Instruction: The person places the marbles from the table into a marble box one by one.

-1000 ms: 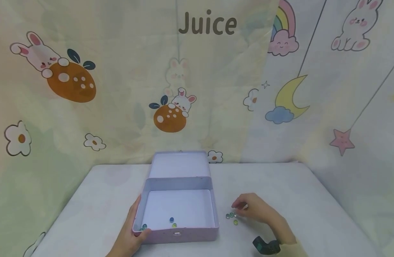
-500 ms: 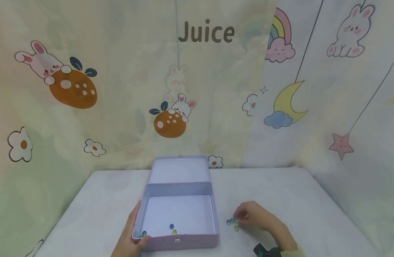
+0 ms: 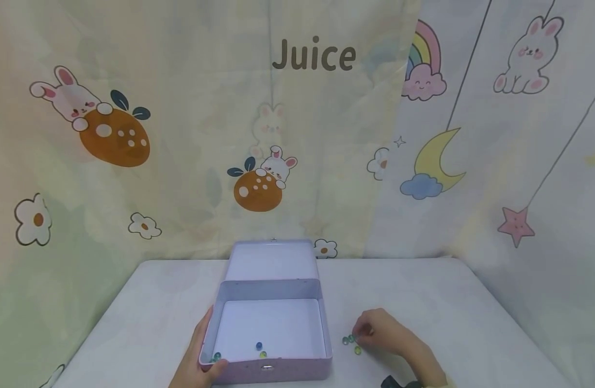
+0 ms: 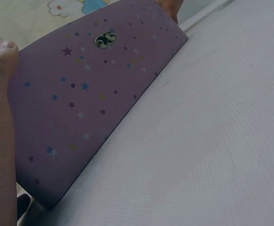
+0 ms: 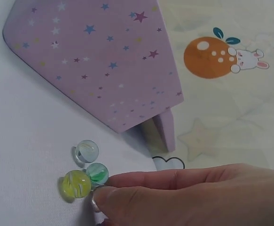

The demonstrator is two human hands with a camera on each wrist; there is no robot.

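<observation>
The left hand (image 3: 198, 362) holds the tin's (image 3: 270, 372) front-left corner, thumb curled over the rim, fingers along the wall. The tin lies open on the bench (image 3: 448, 302), its lid (image 3: 270, 260) up at 12 o'clock and three marbles (image 3: 259, 346) inside near the front. At its 3 o'clock, the right hand (image 3: 382, 334) pinches one marble of a cluster (image 5: 86, 170) lying on the bench, grip closed on it.
</observation>
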